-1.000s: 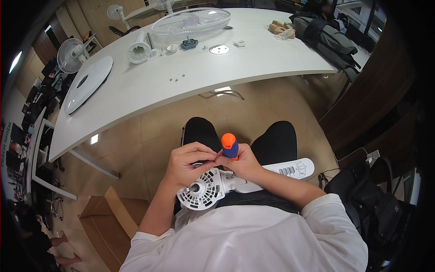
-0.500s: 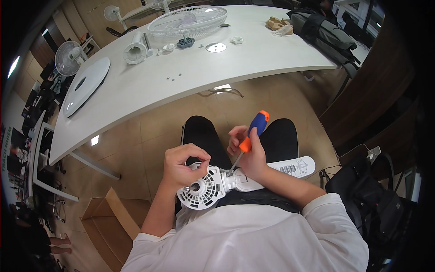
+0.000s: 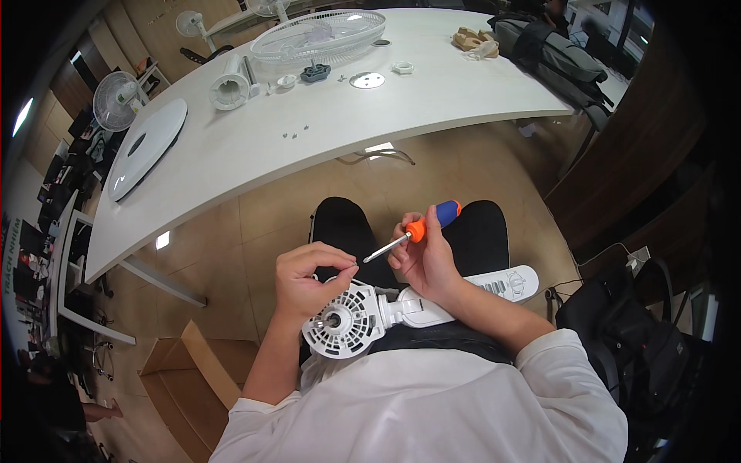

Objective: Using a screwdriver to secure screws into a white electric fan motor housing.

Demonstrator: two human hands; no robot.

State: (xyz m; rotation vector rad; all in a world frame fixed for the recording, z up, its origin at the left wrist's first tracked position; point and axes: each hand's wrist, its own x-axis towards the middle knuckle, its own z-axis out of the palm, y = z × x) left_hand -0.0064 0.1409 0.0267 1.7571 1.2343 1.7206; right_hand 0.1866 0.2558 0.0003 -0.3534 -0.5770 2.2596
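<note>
A screwdriver (image 3: 434,221) with a blue and orange handle is held in my right hand (image 3: 429,258), its metal shaft slanting down to the left. Its tip is close to the pinched fingertips of my left hand (image 3: 312,276). Whatever lies between those fingertips is too small to make out. Across my lap rests a white fan motor housing (image 3: 340,320) with a slotted round face and a metal shaft. A jointed neck joins it to a white control panel (image 3: 505,284) with grey buttons, which lies under my right forearm.
On the white table (image 3: 432,96) ahead lie several small metal pieces (image 3: 295,133), a white tube (image 3: 230,86), a dark knob (image 3: 315,72), a metal disc (image 3: 367,79), a fan grille (image 3: 320,42) and a round white base (image 3: 148,150). An open cardboard box (image 3: 181,386) stands at lower left.
The screwdriver has swung away from the fan's neck, and its tip now points left toward my left fingertips. My left hand stays pinched in nearly the same place.
</note>
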